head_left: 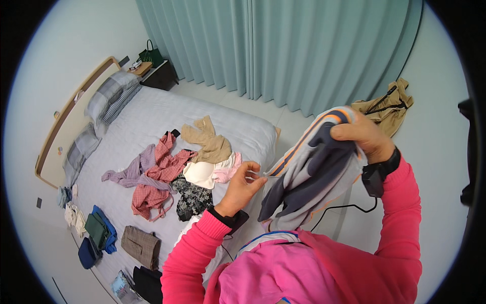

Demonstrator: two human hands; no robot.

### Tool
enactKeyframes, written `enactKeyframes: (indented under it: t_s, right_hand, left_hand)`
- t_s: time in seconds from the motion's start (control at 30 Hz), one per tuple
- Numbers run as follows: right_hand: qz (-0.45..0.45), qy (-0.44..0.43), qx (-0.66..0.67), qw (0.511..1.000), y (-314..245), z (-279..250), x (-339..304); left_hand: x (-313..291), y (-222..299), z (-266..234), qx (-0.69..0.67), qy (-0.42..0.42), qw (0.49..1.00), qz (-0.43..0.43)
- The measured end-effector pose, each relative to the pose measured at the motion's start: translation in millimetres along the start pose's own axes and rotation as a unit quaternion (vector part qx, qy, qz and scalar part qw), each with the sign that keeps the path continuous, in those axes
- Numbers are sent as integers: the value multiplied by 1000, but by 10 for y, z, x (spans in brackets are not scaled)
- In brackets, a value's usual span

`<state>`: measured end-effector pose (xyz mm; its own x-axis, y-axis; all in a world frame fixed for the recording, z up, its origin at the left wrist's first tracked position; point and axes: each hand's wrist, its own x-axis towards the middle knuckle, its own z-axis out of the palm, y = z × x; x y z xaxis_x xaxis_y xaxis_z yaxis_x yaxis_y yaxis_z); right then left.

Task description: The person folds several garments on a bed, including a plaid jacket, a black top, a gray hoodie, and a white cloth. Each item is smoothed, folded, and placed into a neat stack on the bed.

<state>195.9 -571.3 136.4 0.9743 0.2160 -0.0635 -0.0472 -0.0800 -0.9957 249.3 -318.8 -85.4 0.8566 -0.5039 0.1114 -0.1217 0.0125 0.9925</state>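
Note:
In front of my body hangs a grey and navy garment with orange stripes (309, 177), bunched so that its exact kind is hard to make out. Up at the right, my right hand (364, 134) grips its upper end, thumb pressed over the striped fabric. My left hand (244, 186) has its fingertips brought together at the garment's left side, where a thin pale edge or cord runs between them and the cloth. Just left of this hand, on the bed, lie a cream bra (199, 175), a pink cloth (228, 169) and a black patterned garment (194, 199).
A red checked garment (168, 164), a purple cloth (132, 166) and beige clothing (207, 142) lie heaped on the bed (167, 109). Folded brown checked trousers (140, 247) and green clothes (96, 228) are nearer its left edge. A khaki garment (392, 109) lies beside the curtain (293, 55).

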Motion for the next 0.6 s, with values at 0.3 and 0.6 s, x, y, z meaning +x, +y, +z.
enactKeyframes:
  t_s: [0.3,0.6]
  right_hand:
    - [-77,69,21,994,-290,-110,-292]
    - [-92,93,-27,991,-326,-170,-410]
  left_hand:
    - [-150,-653,358,-27,-44,987,-149]
    - [-162,-526,564,-32,-91,995,-41]
